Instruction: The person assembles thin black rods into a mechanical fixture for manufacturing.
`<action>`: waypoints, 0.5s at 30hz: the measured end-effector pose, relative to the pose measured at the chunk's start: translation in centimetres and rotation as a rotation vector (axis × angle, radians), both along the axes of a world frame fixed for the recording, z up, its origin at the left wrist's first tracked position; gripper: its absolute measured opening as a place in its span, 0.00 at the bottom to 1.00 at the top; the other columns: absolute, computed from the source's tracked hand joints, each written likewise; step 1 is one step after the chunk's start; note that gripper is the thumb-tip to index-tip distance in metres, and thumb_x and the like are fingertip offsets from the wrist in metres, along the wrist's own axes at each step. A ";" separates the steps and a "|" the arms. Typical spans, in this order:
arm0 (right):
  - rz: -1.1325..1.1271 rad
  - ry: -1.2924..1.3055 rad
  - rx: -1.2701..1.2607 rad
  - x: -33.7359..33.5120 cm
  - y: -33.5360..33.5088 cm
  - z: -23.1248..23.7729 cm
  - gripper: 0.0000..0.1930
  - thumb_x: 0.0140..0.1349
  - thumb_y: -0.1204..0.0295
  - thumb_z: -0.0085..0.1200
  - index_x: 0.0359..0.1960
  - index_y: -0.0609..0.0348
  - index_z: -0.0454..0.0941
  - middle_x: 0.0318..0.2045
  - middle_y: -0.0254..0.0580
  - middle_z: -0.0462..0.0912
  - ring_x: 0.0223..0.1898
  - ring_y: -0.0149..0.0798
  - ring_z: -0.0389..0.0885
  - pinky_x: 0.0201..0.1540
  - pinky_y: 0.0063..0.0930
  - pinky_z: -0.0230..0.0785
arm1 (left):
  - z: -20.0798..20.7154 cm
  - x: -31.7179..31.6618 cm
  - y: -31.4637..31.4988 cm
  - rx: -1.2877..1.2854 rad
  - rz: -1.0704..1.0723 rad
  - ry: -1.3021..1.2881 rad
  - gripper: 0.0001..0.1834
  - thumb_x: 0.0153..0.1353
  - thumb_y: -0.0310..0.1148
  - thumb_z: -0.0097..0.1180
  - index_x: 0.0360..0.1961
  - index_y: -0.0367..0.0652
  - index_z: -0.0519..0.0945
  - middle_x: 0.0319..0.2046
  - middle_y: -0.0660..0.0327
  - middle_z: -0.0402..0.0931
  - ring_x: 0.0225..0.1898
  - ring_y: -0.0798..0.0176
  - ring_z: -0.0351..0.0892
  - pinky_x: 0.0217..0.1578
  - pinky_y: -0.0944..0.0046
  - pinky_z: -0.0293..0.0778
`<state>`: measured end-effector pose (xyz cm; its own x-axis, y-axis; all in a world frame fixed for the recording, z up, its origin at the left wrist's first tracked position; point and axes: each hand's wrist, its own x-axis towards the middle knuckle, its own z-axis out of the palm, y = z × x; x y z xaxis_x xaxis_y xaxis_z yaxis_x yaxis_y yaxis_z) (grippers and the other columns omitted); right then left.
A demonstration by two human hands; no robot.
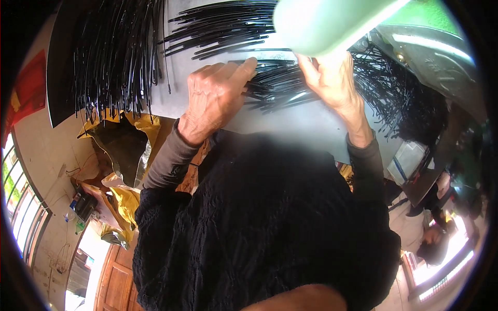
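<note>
Long, slim, glossy black sticks, looking like vanilla pods, lie in groups on a pale tabletop (270,122). My left hand (218,93) has its fingers curled and pressed together at the left ends of a loose middle bundle of vanilla pods (280,78). At that bundle's right end is my right hand (334,85), thumb toward the pods. Its fingertips are hidden behind a rounded, pale green-white object (316,26), so its grip does not show.
A thick row of pods (116,57) overhangs the table's left front edge; another group (223,28) lies behind. A tangled heap (394,88) spreads at right beside a metal surface (433,54). A yellow-edged bag (122,140) hangs below left. A clear container (409,161) stands at right.
</note>
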<state>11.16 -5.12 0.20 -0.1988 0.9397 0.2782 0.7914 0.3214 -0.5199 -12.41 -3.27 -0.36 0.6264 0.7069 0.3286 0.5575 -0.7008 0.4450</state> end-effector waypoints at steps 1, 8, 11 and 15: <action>-0.021 0.020 -0.030 0.1 -0.1 0.1 0.07 0.57 0.74 0.58 0.38 0.56 0.79 0.33 0.40 0.80 0.28 0.44 0.80 0.30 0.31 0.72 | 0.1 -0.1 0.0 -0.015 -0.002 0.016 0.20 0.45 0.24 0.61 0.44 0.44 0.79 0.18 0.62 0.72 0.18 0.59 0.73 0.19 0.60 0.67; 0.054 0.048 0.076 0.1 0.1 0.0 0.10 0.55 0.75 0.60 0.39 0.56 0.81 0.34 0.39 0.80 0.29 0.43 0.81 0.30 0.30 0.73 | 0.7 0.2 -0.2 -0.097 0.039 0.037 0.12 0.55 0.29 0.63 0.41 0.43 0.82 0.20 0.57 0.77 0.20 0.55 0.77 0.22 0.60 0.71; 0.170 -0.001 0.049 -0.3 0.1 0.2 0.08 0.54 0.75 0.60 0.37 0.57 0.82 0.35 0.39 0.81 0.31 0.43 0.81 0.31 0.30 0.72 | 0.8 -0.2 -0.1 -0.128 -0.031 -0.032 0.09 0.55 0.29 0.63 0.38 0.43 0.82 0.23 0.57 0.79 0.21 0.55 0.79 0.22 0.61 0.72; 0.198 0.165 0.054 -1.8 0.7 0.1 0.08 0.54 0.74 0.61 0.37 0.55 0.82 0.32 0.37 0.79 0.33 0.42 0.78 0.34 0.33 0.70 | 0.5 -0.8 1.1 -0.038 0.106 -0.046 0.16 0.46 0.25 0.61 0.38 0.48 0.80 0.21 0.63 0.77 0.19 0.59 0.76 0.19 0.61 0.69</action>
